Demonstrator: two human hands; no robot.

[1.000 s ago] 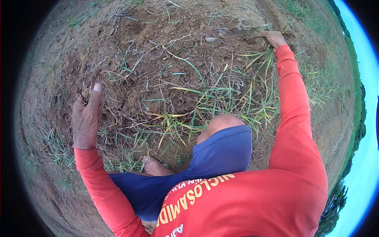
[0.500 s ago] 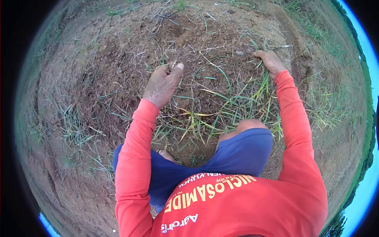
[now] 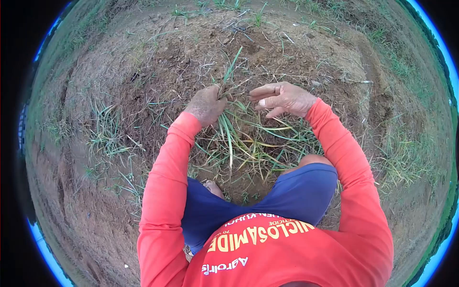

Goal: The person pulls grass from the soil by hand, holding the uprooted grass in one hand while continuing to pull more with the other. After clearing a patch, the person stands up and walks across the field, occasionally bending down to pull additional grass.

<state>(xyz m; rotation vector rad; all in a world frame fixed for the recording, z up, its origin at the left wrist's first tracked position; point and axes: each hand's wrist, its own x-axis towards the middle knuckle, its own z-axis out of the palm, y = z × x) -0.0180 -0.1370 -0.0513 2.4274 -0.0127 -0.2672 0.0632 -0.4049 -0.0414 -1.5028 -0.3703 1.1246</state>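
Note:
In the head view, my left hand is closed around a tuft of grass. Green blades stick up beyond the thumb and others trail down toward my knees, with brownish matter at the grip. Just to the right, my right hand has its fingers stretched toward the tuft and slightly apart, holding nothing. Beneath both hands, a pile of loose green and yellowing grass lies on the soil between them and my legs.
Turned brown soil with dry stems and roots spreads ahead. Grass clumps stand at left and right. A pale stick lies beyond my right hand. My bent knees border the near side.
My right hand has come left from the far right, its fingers now extended. A grass tuft now shows in my left hand, which has moved slightly right in view.

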